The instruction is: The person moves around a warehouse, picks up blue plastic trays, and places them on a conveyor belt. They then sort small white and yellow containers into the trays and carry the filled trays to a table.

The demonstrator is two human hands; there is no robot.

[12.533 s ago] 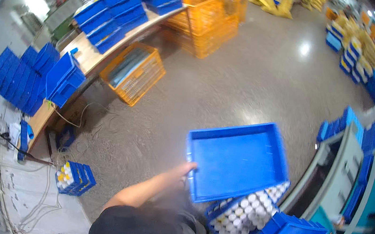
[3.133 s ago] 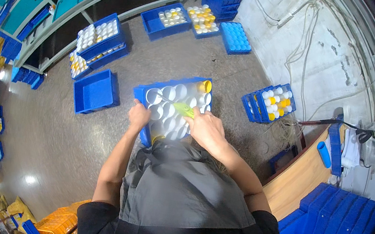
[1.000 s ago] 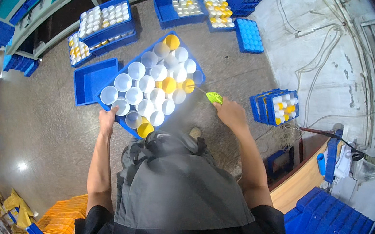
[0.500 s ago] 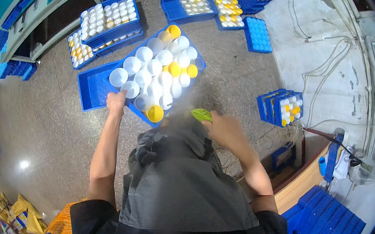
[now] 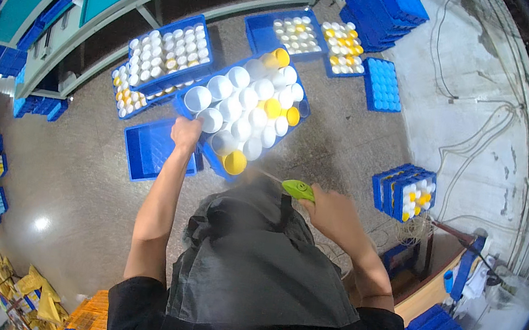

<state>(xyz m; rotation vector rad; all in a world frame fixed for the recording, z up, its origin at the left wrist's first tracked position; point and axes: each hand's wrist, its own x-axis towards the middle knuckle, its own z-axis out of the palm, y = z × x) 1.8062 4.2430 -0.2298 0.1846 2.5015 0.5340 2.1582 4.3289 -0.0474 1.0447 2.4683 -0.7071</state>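
Grey floor, white wall at right; blue crate of cylinders is held above the floor, left hand clamped on its rim, right hand closed round green-handled tool.

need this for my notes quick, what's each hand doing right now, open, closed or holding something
Left hand: closed on the edge of the blue tray of cups.
Right hand: closed around the green-handled tool.
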